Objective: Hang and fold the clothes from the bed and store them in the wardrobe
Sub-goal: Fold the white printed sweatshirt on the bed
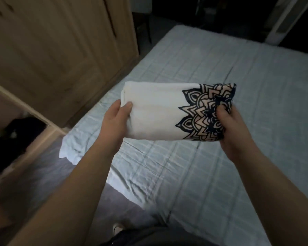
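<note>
Folded white garment (158, 110) above bed (220, 157), left hand (116, 119) and right hand (229, 126) grasping its ends, wardrobe (52, 50) left

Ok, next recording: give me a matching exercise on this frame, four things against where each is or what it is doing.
Column one:
1. folded white garment
2. left hand
3. right hand
4. dark clothes

Column two:
A. grips the end with the dark mandala print
B. held in the air above the bed
C. lie inside the open compartment at far left
D. grips the plain white end

Pairs: 1-B, 2-D, 3-A, 4-C
</note>
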